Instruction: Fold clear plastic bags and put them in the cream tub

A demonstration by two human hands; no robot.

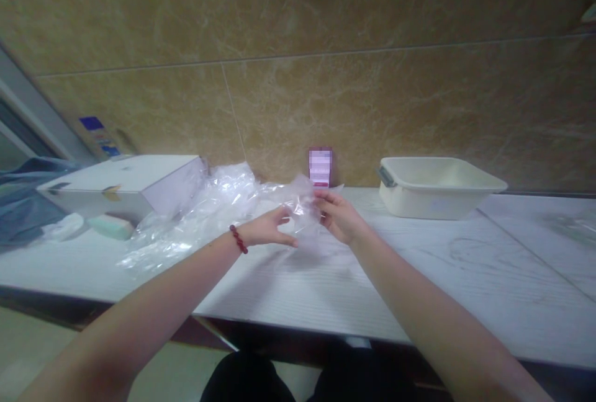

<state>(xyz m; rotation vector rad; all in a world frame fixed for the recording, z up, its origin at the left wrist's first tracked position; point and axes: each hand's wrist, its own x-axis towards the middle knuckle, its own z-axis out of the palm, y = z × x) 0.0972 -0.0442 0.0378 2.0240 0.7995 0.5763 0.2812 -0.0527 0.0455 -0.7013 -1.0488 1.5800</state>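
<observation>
Between my hands, above the middle of the table, hangs a clear plastic bag (pixel 303 216). My right hand (pixel 339 214) pinches its right side between thumb and fingers. On the other side, my left hand (pixel 269 228), with a red bead bracelet (pixel 238 239) at the wrist, has thumb and fingers spread apart around the bag's left edge. Whether its fingertips touch the plastic I cannot tell. Just left of my left hand lies a heap of crumpled clear plastic bags (pixel 200 216).
A cream basin (pixel 442 203) with a grey handle stands at the right. Against the tiled wall leans a phone (pixel 320 167). To the left are a white box (pixel 125 175), a pale green object (pixel 110 226) and a dark bluish bundle (pixel 28 203). The white table's (pixel 298 296) front edge faces me.
</observation>
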